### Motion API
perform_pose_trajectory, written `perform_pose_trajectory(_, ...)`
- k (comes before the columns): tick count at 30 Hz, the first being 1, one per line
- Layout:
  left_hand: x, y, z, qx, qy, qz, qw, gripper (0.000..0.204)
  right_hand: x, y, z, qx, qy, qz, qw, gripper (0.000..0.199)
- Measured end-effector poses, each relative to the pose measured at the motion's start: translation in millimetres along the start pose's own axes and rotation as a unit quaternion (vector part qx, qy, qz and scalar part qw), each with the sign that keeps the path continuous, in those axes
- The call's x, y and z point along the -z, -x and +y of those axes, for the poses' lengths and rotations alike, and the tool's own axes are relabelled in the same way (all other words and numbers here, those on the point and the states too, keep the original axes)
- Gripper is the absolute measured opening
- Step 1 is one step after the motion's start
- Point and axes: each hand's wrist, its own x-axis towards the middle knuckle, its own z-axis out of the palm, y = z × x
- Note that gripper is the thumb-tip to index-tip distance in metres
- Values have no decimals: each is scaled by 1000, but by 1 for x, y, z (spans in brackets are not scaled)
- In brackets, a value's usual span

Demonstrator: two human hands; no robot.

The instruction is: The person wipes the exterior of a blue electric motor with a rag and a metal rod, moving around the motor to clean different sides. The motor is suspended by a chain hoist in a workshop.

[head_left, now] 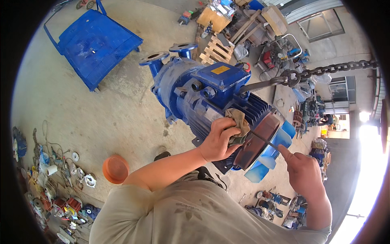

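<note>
A large blue electric motor with a pump [174, 89] hangs before me, its two flanged ports at the far left. A terminal box [219, 77] sits on its upper side. At the near right end are a reddish-brown end cover [258, 140] and a light-blue fan [270, 156]. My left hand [222, 138] is closed on a crumpled, dirty rag [237, 120] against the motor's finned body. My right hand [298, 166] is closed, index finger pointing along a thin dark rod [264, 139]. That rod runs across the end cover to the rag; its far tip is hidden.
A heavy chain [333, 68] with a metal hook [260, 84] reaches the motor from the right. A blue flatbed cart [95, 44] stands far left. An orange bucket [115, 168] is on the floor near my left elbow. Loose parts [69, 175] and a wooden pallet [217, 49] lie around.
</note>
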Motion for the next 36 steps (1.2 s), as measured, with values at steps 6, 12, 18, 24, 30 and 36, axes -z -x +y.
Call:
perform_pose_trajectory(6,-17,8,-4,11,2,1,1000,65,30,-31,-22,-191,-199,-108,955,45)
perform_pose_trajectory(12,-28,-14,-4,13,15,1,1000,63,-1,-13,-2,-33,-43,-90,994,71)
perform_pose_trajectory(18,-28,-19,10,3,-62,6,998,48,8,-26,5,10,-154,-57,986,53)
perform_pose_trajectory(24,-34,-19,5,70,-2,75,995,47,12,-37,1,22,-110,-20,994,45)
perform_pose_trajectory(30,-40,-15,2,81,-7,68,994,46,-14,-53,8,88,-54,16,995,49)
perform_pose_trajectory(36,-4,-27,-19,131,-111,-39,984,41,-50,-104,-36,75,-59,-75,993,43)
